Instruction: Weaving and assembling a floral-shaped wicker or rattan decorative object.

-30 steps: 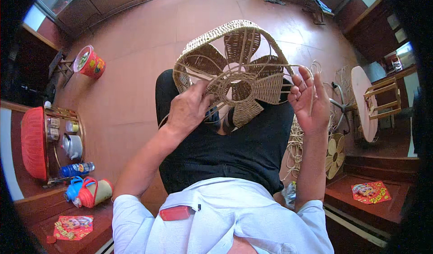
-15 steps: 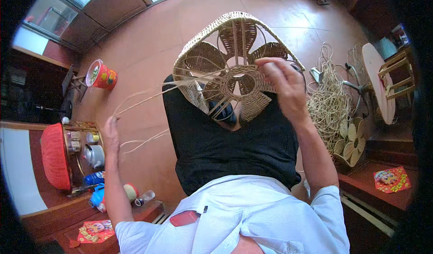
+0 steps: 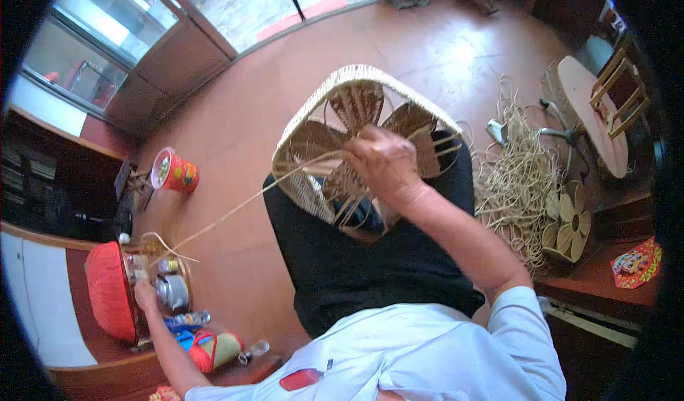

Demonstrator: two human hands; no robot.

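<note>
A woven basket [image 3: 317, 112] of pale twisted cord, with brown petal shapes inside, rests tilted on my lap. My right hand [image 3: 385, 162] lies over its middle, fingers closed where a long cord [image 3: 239, 205] comes out, and hides the round woven centre. That cord runs taut to the lower left, where my left hand [image 3: 146, 294], arm stretched out, is closed on it. A loose end curls up beside the left hand. Bare cords cross the gaps between the petals.
A heap of loose cord [image 3: 520, 187] lies on the floor at right, near a flower-shaped woven piece [image 3: 568, 223] and a round-topped stool [image 3: 591, 116]. At left stand a red bucket [image 3: 176, 171], a red mesh cover [image 3: 110, 290] and a metal kettle [image 3: 172, 292].
My left hand has moved down and outward, drawing the cord straighter. My right hand has moved left from the rim side onto the basket's centre. The basket sits lower in view.
</note>
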